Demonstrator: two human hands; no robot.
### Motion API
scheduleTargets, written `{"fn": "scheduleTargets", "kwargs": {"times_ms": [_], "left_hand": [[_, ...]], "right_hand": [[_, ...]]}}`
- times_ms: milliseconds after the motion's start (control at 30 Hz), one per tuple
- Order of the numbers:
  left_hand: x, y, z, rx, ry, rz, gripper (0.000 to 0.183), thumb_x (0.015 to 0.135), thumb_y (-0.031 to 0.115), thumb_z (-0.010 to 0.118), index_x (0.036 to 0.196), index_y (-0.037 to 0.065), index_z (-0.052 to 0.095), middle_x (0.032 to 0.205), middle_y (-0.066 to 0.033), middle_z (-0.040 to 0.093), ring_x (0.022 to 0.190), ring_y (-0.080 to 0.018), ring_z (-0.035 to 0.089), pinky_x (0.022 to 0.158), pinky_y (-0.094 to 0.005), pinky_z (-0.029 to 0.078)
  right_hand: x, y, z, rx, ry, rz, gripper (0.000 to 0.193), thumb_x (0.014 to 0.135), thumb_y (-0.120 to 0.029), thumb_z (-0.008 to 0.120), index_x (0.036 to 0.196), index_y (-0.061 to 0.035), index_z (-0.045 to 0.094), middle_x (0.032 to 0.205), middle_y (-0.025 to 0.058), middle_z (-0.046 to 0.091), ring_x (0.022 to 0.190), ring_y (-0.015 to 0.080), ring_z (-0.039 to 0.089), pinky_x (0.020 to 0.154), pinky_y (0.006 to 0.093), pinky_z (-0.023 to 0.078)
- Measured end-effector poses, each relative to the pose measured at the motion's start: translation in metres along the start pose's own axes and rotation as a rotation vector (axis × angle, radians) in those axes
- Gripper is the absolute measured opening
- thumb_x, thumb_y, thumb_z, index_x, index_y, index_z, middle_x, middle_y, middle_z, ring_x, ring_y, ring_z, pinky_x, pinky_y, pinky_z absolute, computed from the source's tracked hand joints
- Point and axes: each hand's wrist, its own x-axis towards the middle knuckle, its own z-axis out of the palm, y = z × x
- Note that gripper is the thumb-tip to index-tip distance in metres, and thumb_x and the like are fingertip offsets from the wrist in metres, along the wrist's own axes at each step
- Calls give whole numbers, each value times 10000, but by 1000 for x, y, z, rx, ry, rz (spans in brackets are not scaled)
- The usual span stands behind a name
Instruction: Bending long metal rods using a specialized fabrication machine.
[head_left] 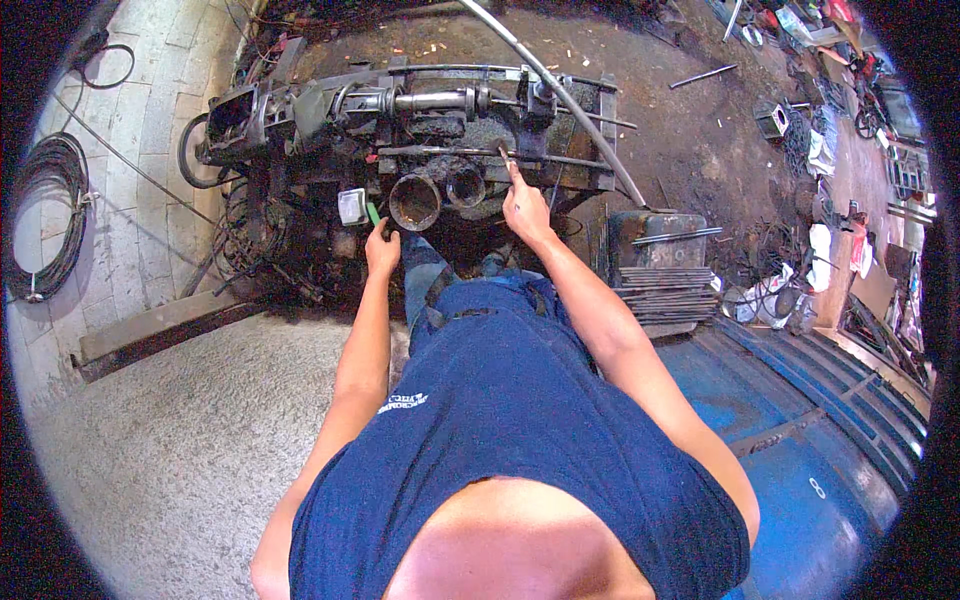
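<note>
Left fingers (383, 234) grip a green handle (374, 213), probably light, stiff, best held there; my right fingers (515, 178), can't tell.

Machine (430, 101) between cable coil (76, 222), left, and rods (665, 284), right

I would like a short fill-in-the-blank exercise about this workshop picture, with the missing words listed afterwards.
1. The handle-like piece in the left hand is coloured ____.
2. Between that hand and the right hand, ____ round metal tube ends are visible.
3. The person's shirt is dark ____.
4. A black coil lies near the picture's ____ edge.

Missing words: green; two; blue; left.
</note>
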Motion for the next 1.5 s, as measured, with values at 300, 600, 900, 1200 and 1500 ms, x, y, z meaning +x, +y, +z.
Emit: {"fn": "scheduleTargets", "kwargs": {"times_ms": [300, 600, 900, 1200, 1500], "left_hand": [[2, -9, 3, -48, 2, 11, 473, 816, 180, 594, 1268, 49, 544, 1156, -213, 610, 1066, -316, 596, 933, -382, 451], [2, -9, 2, -20, 8, 5, 469, 813, 176, 610, 1266, 71, 549, 1124, -208, 622, 1053, -326, 600, 913, -387, 457], [5, -12, 10, -46, 35, 51, 456, 806, 173, 622, 1242, 53, 567, 1101, -196, 640, 1025, -300, 621, 907, -375, 464], [5, -11, 8, 75, 58, 93, 456, 823, 182, 632, 1264, 91, 557, 1021, -161, 659, 941, -259, 631, 860, -357, 478], [10, -12, 4, 92, 14, 56, 472, 819, 208, 630, 1268, 85, 551, 871, -132, 641, 812, -269, 613, 800, -376, 478]], "right_hand": [[46, -57, -44, 303, 194, 9, 503, 879, -153, 466, 1365, -34, 412, 832, 311, 619, 813, 449, 625, 746, 494, 477], [17, -42, -24, 259, 90, 19, 498, 886, -181, 441, 1368, -59, 408, 869, 304, 628, 825, 451, 626, 750, 523, 481], [-10, -11, -5, 208, -14, 38, 479, 880, -173, 471, 1351, -93, 432, 851, 290, 632, 797, 448, 624, 751, 542, 482], [-58, 90, -20, 1106, 116, 537, 182, 915, -190, 468, 1032, -61, 523, 688, 31, 488, 560, 134, 495, 467, 288, 429], [-8, 163, 26, 1266, 171, 743, 111, 910, -181, 479, 828, -110, 501, 682, -20, 460, 556, 126, 442, 475, 330, 431]]}}
